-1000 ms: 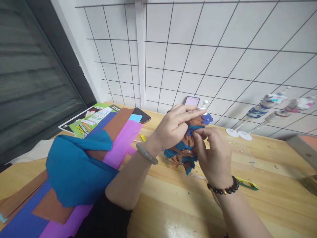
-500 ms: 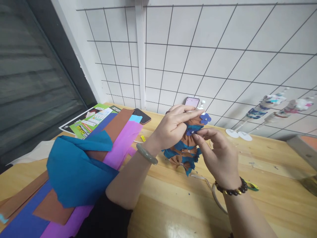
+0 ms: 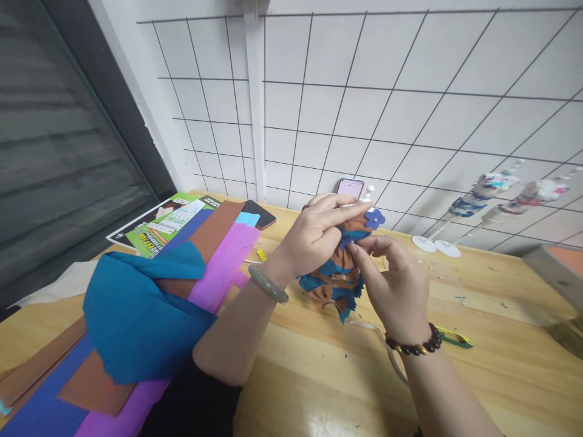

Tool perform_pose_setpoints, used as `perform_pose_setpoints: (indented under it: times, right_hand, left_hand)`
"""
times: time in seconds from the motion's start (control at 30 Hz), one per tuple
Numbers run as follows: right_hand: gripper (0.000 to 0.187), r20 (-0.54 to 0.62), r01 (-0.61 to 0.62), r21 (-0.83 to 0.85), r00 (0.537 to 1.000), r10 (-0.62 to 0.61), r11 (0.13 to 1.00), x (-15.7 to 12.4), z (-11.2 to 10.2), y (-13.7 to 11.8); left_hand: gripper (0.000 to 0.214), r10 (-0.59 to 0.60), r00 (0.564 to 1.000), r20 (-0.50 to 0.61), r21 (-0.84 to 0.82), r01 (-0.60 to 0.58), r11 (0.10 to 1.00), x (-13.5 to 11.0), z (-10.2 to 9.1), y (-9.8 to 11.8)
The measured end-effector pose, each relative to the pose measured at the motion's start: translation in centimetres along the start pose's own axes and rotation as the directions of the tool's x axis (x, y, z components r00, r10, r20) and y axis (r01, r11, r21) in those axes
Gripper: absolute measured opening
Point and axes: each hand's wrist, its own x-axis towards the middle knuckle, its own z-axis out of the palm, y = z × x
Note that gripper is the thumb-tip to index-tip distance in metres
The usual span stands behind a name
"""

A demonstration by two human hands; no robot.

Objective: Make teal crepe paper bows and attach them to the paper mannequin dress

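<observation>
A small figure dressed in ruffled brown and teal paper (image 3: 345, 267) stands on the wooden table. My left hand (image 3: 317, 238) is wrapped round its upper part, one finger stretched across the top and the others curled. The thumb and index finger of my right hand (image 3: 397, 280) press together on a small purple-blue paper flower (image 3: 347, 240) at the figure's front, mostly covered by the fingertips. Another purple-blue flower (image 3: 375, 218) shows at the figure's upper right. White beads (image 3: 369, 193) poke up above it.
At left lie teal crepe paper (image 3: 141, 315), brown, blue and magenta sheets, and leaflets (image 3: 159, 227). A dark phone (image 3: 259, 214) lies behind; a lit phone (image 3: 350, 187) leans on the gridded wall. Right are two decorated figures on stands (image 3: 424, 244), a yellow-green cutter (image 3: 455, 337) and a grey box (image 3: 553, 282).
My right thumb and index finger have shifted slightly left and now cover more of the lower flower. My left hand keeps its hold on the figure. The whole view has moved a little.
</observation>
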Motion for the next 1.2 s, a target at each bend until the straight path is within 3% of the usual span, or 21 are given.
perform_pose_setpoints:
  times: [0.83, 1.0, 1.1, 1.2]
  right_hand:
    - [0.009, 0.003, -0.022, -0.008, 1.0, 0.022, 1.0, 0.07, -0.21, 0.11]
    - [0.01, 0.072, -0.118, 0.169, 0.992, 0.107, 0.978, 0.06, -0.43, 0.48]
    - [0.014, 0.11, -0.229, 0.373, 0.973, 0.203, 0.899, 0.1, -0.57, 0.67]
    - [0.018, 0.075, -0.264, 0.435, 0.963, 0.257, 0.861, 0.31, -0.87, 0.74]
  left_hand:
    - [0.052, 0.023, 1.0, 0.0, 0.011, -0.023, 1.0, 0.03, -0.11, 0.06]
    - [0.052, 0.012, 1.0, -0.011, 0.015, -0.012, 1.0, -0.02, -0.07, -0.11]
    - [0.051, 0.01, 1.0, -0.013, 0.017, -0.009, 1.0, 0.01, -0.11, -0.11]
    - [0.05, 0.006, 1.0, -0.02, 0.008, -0.005, 1.0, 0.09, -0.24, 0.04]
